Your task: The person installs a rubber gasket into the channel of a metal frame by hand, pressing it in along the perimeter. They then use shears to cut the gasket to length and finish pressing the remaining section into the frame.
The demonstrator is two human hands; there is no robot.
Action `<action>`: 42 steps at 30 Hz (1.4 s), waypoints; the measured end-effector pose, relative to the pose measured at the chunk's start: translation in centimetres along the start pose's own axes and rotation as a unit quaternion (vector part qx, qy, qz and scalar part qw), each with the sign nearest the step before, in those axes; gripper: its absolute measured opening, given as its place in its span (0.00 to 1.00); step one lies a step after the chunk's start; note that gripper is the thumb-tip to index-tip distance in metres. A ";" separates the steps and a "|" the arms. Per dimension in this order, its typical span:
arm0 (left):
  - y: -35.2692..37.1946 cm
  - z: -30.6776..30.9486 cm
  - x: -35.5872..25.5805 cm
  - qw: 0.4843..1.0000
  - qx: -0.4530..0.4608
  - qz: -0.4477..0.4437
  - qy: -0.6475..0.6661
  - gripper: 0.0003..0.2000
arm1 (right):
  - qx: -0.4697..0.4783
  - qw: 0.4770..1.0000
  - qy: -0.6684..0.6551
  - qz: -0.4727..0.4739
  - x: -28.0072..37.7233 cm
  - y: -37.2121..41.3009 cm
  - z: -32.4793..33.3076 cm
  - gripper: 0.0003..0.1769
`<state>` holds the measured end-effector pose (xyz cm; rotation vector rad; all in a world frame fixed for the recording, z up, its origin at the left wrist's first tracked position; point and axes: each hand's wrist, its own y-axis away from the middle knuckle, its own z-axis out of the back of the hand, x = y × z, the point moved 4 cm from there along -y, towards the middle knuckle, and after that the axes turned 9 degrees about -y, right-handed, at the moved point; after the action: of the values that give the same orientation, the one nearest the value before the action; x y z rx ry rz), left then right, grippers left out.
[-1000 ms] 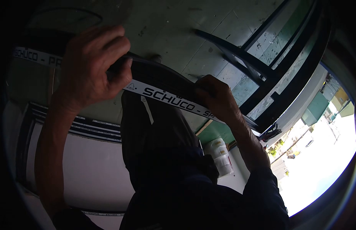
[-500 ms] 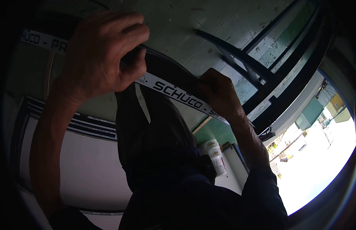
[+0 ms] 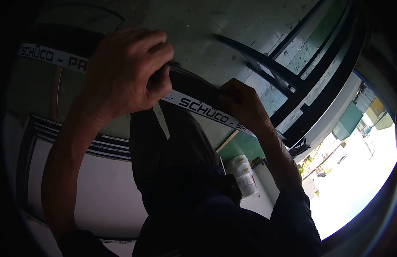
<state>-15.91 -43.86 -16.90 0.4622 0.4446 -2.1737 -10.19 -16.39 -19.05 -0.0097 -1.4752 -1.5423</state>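
A long dark frame profile [image 3: 194, 85] crosses in front of me, with white SCHÜCO-printed protective tape [image 3: 207, 110] along its near face. My left hand [image 3: 130, 70] is closed at the profile's upper edge, thumb and curled fingers pressed together there. What lies inside that pinch is too dark to make out apart from the profile. Further right, my right hand [image 3: 243, 103] is curled over the same profile, its fingertips in shadow. Between the two hands the dark upper side of the profile shows.
White panels [image 3: 108, 180] edged with dark taped profiles lean at lower left. Plastic-wrapped white rolls [image 3: 242, 171] stand behind me. A dark frame rack [image 3: 288, 77] is on the right, beside a bright opening to outdoors. The green tiled floor [image 3: 198, 34] has specks on it.
The view has shifted slightly, so the profile and my left hand appear lower and a bit further right. Both hands stay closed at about the same places on the profile.
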 end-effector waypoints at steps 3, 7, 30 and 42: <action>0.0 -0.1 0.0 1.000 0.013 0.009 0.010 0.09 | 0.005 1.000 -0.015 -0.019 0.3 -0.5 -0.4 0.09; -0.2 -0.3 -0.2 1.000 -0.013 0.015 0.006 0.08 | -0.003 0.999 -0.005 -0.037 0.4 -0.1 -0.8 0.09; -0.5 -0.1 0.2 0.997 0.059 0.042 0.020 0.07 | -0.002 0.999 -0.044 -0.025 2.6 -1.2 -1.5 0.08; -0.5 -0.1 0.3 0.996 0.071 0.036 0.038 0.07 | 0.021 0.997 -0.054 -0.054 3.7 -2.1 -2.0 0.08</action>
<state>-16.41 -43.73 -17.07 0.6326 0.3110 -2.1310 -12.27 -20.57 -19.02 0.0127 -1.6148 -1.6197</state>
